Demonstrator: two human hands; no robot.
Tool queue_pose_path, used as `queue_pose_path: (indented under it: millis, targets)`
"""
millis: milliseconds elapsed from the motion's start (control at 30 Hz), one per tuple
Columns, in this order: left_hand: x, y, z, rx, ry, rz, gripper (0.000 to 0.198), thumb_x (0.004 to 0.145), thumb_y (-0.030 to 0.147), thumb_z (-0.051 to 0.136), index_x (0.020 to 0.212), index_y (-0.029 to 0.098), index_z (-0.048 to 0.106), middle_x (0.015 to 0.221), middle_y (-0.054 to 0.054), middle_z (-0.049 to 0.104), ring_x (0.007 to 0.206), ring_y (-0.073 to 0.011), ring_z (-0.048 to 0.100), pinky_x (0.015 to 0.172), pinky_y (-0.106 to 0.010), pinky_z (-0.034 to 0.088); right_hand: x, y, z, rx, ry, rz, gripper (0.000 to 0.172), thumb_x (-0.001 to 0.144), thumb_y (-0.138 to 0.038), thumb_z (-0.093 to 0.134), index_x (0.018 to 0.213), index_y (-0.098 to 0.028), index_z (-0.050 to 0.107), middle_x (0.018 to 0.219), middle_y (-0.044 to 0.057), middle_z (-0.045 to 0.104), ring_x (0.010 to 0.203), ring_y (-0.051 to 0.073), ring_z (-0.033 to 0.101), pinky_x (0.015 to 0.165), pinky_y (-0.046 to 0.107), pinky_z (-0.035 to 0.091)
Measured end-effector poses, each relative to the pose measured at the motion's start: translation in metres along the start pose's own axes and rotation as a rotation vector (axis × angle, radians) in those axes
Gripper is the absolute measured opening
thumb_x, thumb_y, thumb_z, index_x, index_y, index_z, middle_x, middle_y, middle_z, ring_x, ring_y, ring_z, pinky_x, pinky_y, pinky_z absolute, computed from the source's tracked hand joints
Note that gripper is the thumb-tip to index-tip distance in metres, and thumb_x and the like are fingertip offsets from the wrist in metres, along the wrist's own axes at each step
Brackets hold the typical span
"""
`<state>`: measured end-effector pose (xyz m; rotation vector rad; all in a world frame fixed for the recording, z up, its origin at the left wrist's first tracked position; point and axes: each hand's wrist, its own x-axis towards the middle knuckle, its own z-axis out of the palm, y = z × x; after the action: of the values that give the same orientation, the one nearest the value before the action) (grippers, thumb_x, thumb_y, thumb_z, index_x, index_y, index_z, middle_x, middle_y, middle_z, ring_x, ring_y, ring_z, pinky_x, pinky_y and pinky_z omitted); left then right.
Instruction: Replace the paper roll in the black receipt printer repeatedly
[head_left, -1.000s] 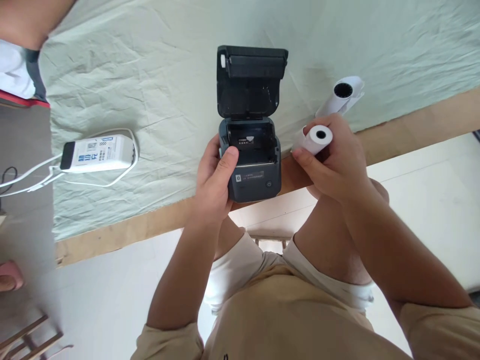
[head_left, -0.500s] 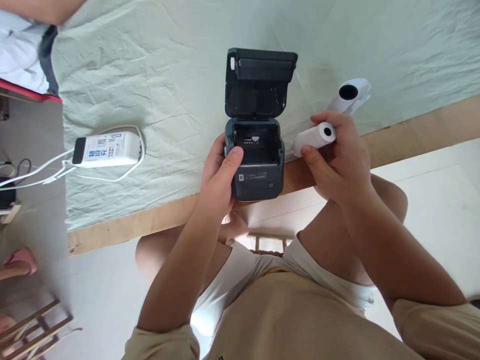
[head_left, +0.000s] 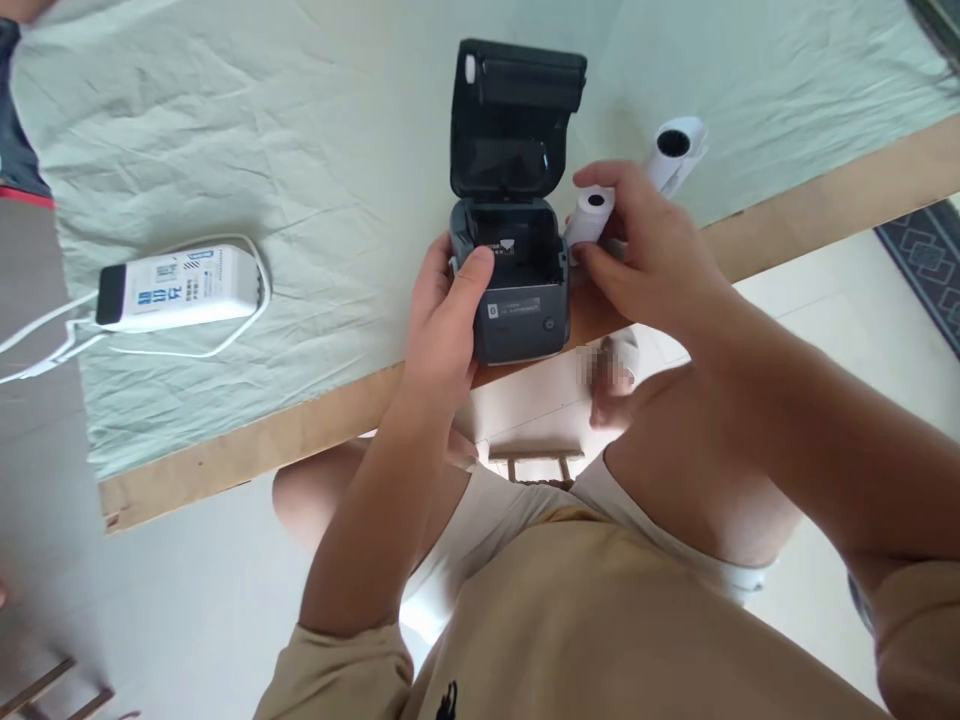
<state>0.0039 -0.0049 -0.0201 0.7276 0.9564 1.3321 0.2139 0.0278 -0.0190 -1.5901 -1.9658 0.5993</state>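
Observation:
A small dark grey printer (head_left: 517, 320) sits at the table's near edge with its lid (head_left: 517, 120) swung up and its paper bay bare. My left hand (head_left: 442, 320) grips the printer's left side, thumb over the bay's rim. My right hand (head_left: 645, 250) is closed around a white paper roll (head_left: 592, 212), held just right of the open bay and close to the printer's wall. A second white paper roll (head_left: 673, 150) lies on the cloth behind my right hand.
A pale green cloth (head_left: 300, 150) covers the wooden table (head_left: 247, 460). A white power adapter (head_left: 176, 288) with white cables lies at the left. Another person's clothing shows at the far left edge. My knees are under the table.
My right hand has carried the paper roll left and closer to the printer's open bay. The camera view has shifted slightly. My left hand keeps its hold on the printer.

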Motion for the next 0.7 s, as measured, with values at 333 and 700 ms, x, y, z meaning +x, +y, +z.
queue_pose_path:
  millis: [333, 700]
  targets:
    - [-0.002, 0.015, -0.001, 0.094, 0.076, -0.164, 0.037, 0.089, 0.046, 0.087, 0.118, 0.026, 0.073, 0.116, -0.005, 0.082, 0.085, -0.0223, 0.081, 0.061, -0.026, 0.065, 0.009, -0.003, 0.003, -0.004, 0.193, -0.221, 0.052, 0.093, -0.024, 0.066, 0.144, -0.031, 0.057, 0.138, 0.008, 0.073, 0.124, 0.032, 0.073, 0.103, 0.052, 0.062]
    - [-0.014, 0.017, -0.014, 0.144, 0.063, -0.188, 0.033, 0.097, 0.042, 0.078, 0.127, 0.029, 0.075, 0.111, -0.006, 0.079, 0.075, -0.0201, 0.074, 0.052, -0.027, 0.059, 0.027, 0.068, -0.048, -0.113, 0.205, -0.268, 0.043, 0.089, -0.04, 0.082, 0.131, -0.038, 0.072, 0.113, 0.009, 0.076, 0.104, 0.031, 0.073, 0.089, 0.048, 0.061]
